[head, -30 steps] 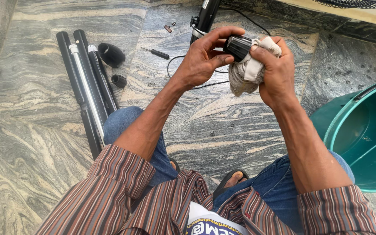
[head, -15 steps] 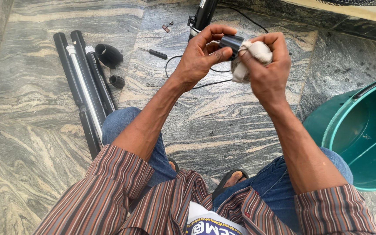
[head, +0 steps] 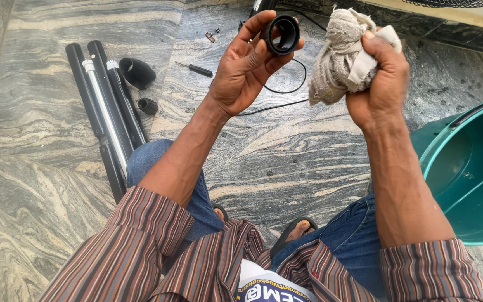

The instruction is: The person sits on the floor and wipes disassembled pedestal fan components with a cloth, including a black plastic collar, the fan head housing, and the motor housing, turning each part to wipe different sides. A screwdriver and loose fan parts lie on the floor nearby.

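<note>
Since half a second ago the two hands have come apart: the left hand [head: 241, 70] has turned the small black ribbed plastic collar [head: 282, 34] so that its open end faces the camera, and the right hand [head: 378, 84] has pulled the crumpled grey-white cotton rag [head: 339, 53] away from it toward 3 o'clock. The collar is now pinched at its rim between the left thumb and the fingertips, held high in the view at about 12 o'clock. The right hand is closed tightly on the rag, which hangs out of the fist on its left side; the rag and the collar do not touch.

I judge the collar to be light and stiff, a hollow ring with thin walls. Its ribbed outside gives good friction, so the best hold is across the outer wall, as the left hand does now. The smooth inside would be slippery. The rag is soft and shapeless and can be taken anywhere.

On the grey veined stone floor [head: 286, 162], at 10 o'clock, lie long black metal tubes [head: 104, 106], with two black plastic caps [head: 137, 72] just beside them and a small black-handled screwdriver [head: 195, 69] near. A thin black cable [head: 275, 104] runs under the hands. A green plastic bucket [head: 465, 173] stands at 3 o'clock.
</note>
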